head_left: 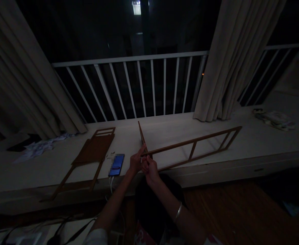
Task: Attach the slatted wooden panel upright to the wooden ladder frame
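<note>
A long brown wooden frame with crossbars [194, 150] stands on its edge on the white ledge, reaching from my hands to the right. Another narrow wooden piece [142, 134] meets it near the corner and points toward the window. My left hand [136, 161] is closed around that corner, its thumb and fingers on the wood. Just right of it, my right hand [150, 168] is curled in a pinch beside the same joint. Whatever small thing its fingertips hold is too dark to make out.
Left on the ledge lies a flat wooden chair-like frame [94, 149], partly over the front edge. A lit phone [116, 165] with a white cable [111, 183] lies beside it, near small loose pieces [111, 156]. Railing [129, 58] and curtains [215, 61] stand behind.
</note>
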The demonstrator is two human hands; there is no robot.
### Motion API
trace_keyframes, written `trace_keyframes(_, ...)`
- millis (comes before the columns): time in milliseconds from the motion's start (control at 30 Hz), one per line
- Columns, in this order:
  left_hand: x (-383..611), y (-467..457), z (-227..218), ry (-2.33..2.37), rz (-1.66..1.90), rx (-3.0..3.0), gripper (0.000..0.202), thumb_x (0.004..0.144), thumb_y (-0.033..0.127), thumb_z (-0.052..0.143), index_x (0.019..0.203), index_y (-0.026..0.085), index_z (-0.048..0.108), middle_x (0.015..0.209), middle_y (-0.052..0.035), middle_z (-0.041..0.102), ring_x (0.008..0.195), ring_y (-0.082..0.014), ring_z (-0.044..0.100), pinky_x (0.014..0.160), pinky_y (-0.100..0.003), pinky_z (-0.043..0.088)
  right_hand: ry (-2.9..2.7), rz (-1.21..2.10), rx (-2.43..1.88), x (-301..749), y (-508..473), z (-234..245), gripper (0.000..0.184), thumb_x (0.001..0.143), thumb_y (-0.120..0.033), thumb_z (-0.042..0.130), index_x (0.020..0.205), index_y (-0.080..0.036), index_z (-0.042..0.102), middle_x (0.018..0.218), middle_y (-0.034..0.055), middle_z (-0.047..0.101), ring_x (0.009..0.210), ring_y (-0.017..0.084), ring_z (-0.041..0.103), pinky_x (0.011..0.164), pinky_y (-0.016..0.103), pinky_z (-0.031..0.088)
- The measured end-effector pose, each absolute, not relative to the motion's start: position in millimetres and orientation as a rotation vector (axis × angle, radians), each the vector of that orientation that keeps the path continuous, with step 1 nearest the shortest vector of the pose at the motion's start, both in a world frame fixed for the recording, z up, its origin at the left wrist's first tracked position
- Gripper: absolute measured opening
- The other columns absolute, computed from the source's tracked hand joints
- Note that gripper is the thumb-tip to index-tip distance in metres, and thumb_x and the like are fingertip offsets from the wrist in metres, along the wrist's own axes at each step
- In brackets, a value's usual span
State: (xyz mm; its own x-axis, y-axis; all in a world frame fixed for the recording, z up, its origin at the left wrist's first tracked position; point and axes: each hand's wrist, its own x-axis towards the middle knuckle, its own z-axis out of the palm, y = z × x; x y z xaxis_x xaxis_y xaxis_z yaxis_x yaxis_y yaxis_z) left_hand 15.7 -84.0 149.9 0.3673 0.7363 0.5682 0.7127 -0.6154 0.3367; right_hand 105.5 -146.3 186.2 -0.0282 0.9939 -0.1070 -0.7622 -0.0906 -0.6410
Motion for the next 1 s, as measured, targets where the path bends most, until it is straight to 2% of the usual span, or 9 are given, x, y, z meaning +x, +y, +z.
trace_keyframes(300,22,-91,152,1.353,1.126,2.470,0.064,0.073,0.020,0.047,0.132,0.027,0.021,0.133,-0.0019,0.035,0.092,-0.0174,0.058,0.074,-0.028,0.047,-0.420,1.853,-0.541,121,-140,188,0.037,0.082,-0.035,0.037,0.058,-0.013,0.054,0.032,-0.0090,0.026,0.028,0.003,0.017,0.031,0.016,0.013)
trace_keyframes(500,22,-92,159,1.282,1.200,2.510,0.059,0.075,0.021,0.043,0.131,0.025,0.025,0.131,-0.0023,0.038,0.107,-0.0183,0.050,0.083,-0.030,0.045,-0.448,1.866,-0.546,125,-137,185,0.036,0.081,-0.036,0.040,0.057,-0.012,0.054,0.030,-0.0101,0.023,0.028,0.003,0.013,0.030,0.015,0.012)
trace_keyframes(833,30,-99,162,1.286,1.247,2.428,0.060,0.074,0.018,0.043,0.130,0.026,0.026,0.132,0.0000,0.037,0.111,-0.0175,0.047,0.084,-0.028,0.045,-0.396,1.877,-0.447,126,-137,187,0.037,0.085,-0.029,0.035,0.057,-0.013,0.053,0.027,-0.0101,0.021,0.028,0.004,0.008,0.030,0.015,0.009)
trace_keyframes(1000,30,-100,163,1.250,1.273,2.366,0.052,0.078,0.025,0.039,0.129,0.024,0.029,0.131,-0.0011,0.039,0.114,-0.0175,0.043,0.086,-0.029,0.044,-0.451,1.928,-0.478,131,-137,185,0.035,0.084,-0.031,0.037,0.059,-0.013,0.053,0.028,-0.0097,0.024,0.028,0.004,0.011,0.030,0.015,0.011)
